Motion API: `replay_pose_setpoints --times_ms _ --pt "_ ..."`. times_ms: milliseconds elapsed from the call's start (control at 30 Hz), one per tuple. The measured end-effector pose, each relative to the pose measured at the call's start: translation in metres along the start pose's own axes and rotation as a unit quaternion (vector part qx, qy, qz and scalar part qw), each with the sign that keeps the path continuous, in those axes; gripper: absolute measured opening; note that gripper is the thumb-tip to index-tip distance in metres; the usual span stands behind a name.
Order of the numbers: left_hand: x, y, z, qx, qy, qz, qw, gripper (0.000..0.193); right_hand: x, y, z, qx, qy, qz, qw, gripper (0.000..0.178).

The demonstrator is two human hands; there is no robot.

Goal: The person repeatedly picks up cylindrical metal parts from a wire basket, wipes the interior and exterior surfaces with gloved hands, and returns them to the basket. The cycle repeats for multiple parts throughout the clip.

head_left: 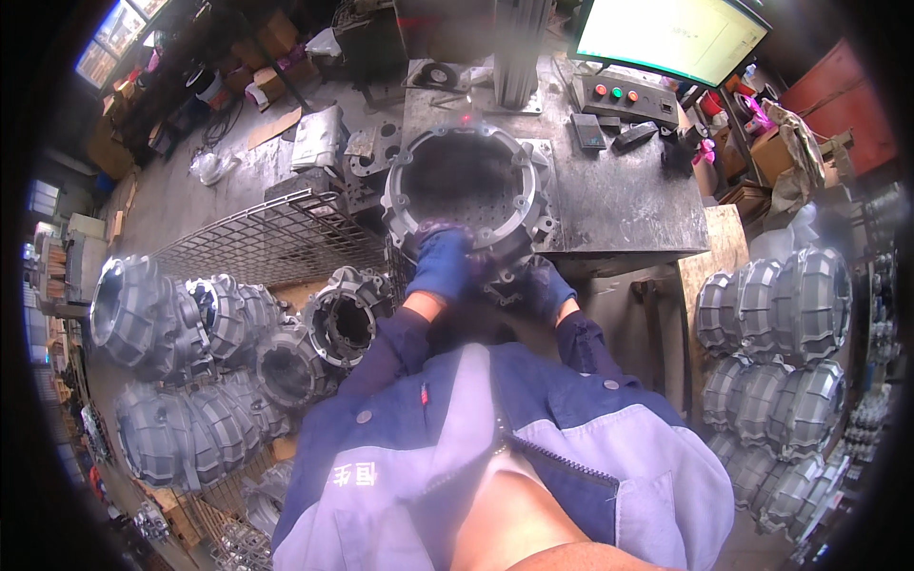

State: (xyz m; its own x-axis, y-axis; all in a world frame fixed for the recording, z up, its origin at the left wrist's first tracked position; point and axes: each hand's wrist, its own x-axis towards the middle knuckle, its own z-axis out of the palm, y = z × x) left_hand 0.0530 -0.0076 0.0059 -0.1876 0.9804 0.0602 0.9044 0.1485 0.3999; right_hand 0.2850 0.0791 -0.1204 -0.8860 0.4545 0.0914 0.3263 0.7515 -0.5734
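A large round grey cast-metal housing (522, 211), open through its middle and with bolt lugs along its rim, is in front of me at the bench's near edge. My left hand (444, 264), in a blue glove, is closed on its near rim, left of centre; the fingertips are blurred. At the near right side, lower down, my right hand (549, 290) is closed on the same housing, its gloved fingers partly lost in shadow. Beneath the housing is a grey plate with small holes, largely covered by it.
A metal bench (628, 214) carries a button box (624, 98), a monitor (671, 38) and an upright column (515, 57). Left of me are a wire-mesh crate (267, 238) and stacked housings (157, 433). More housings (771, 305) stand stacked on the right.
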Motion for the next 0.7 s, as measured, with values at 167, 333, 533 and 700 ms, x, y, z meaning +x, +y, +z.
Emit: replay_pose_setpoints --times_ms 167,333,533,700 --pt "0.001 -0.002 0.008 0.001 0.053 0.011 0.999 0.03 0.002 0.003 0.0 -0.132 -0.02 -0.007 0.991 0.049" --pt "0.0 0.0 0.008 -0.03 0.051 0.003 0.998 0.03 0.003 0.004 0.0 -0.051 -0.022 0.001 0.998 0.053" --pt "0.001 0.001 0.005 -0.003 0.059 0.012 0.998 0.03 0.002 0.007 -0.004 -0.054 -0.029 -0.014 0.998 0.054" --pt "0.003 0.004 -0.002 -0.002 -0.015 -0.041 0.999 0.043 0.001 0.01 -0.002 -0.146 -0.041 -0.007 0.988 0.047"
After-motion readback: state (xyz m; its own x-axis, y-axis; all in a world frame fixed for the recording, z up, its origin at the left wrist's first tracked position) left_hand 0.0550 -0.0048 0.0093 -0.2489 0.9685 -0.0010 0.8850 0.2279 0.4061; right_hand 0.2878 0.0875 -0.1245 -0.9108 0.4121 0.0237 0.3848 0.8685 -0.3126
